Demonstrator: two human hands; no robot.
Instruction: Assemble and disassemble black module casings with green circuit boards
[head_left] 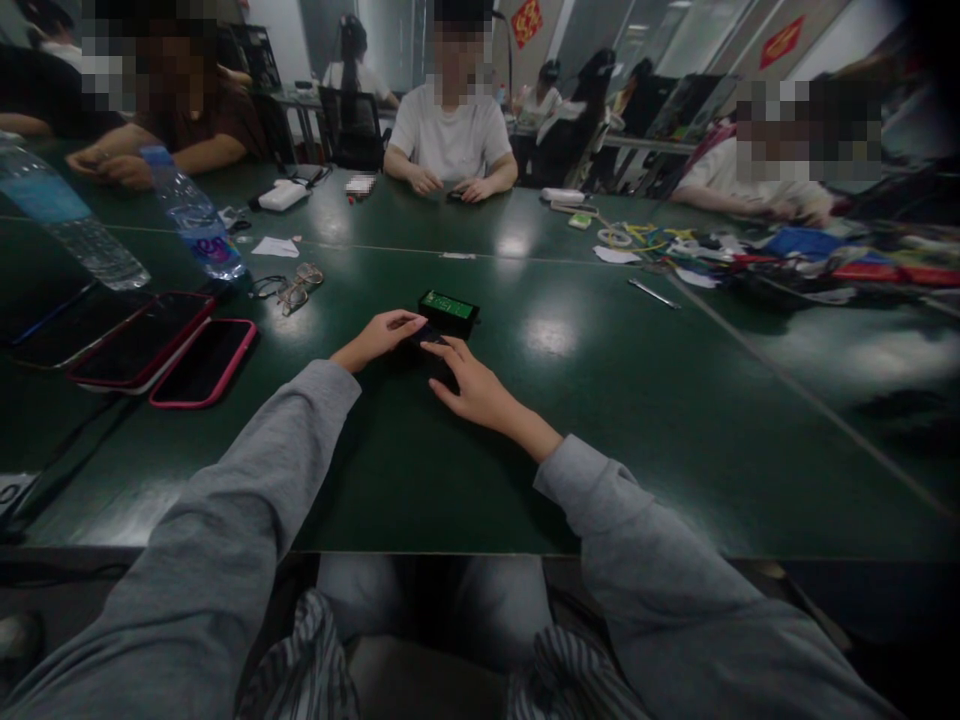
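both hands meet near the centre of the green desk (615,420), grey sleeves reaching in from 6 o'clock. the left hand (379,338) lies with fingers stretched toward 3 o'clock, fingertips touching a small dark object (427,335) that rests on the desk. the right hand (472,385) lies flat-ish, fingers half spread, index tip on the same dark object from its 5 o'clock side. neither hand is closed round it; whether it is pinched cannot be told, as the object is dark and partly covered. just beyond it, at 1 o'clock and nearly touching, sits a black box with a green top (448,310).

at 9 o'clock of the hands lie three phones, the nearest a pink-cased phone (204,362), side by side and face up. a pair of glasses (294,287) lies at 10 o'clock, with two water bottles beyond, one leaning bottle (193,215) close to them. a metal tool (654,292) lies at 2 o'clock, well apart. coloured clutter (787,255) covers the desk's far right. a person in a white shirt (450,135) sits at 12 o'clock, hands on the desk; other people sit at 10 and 2 o'clock.
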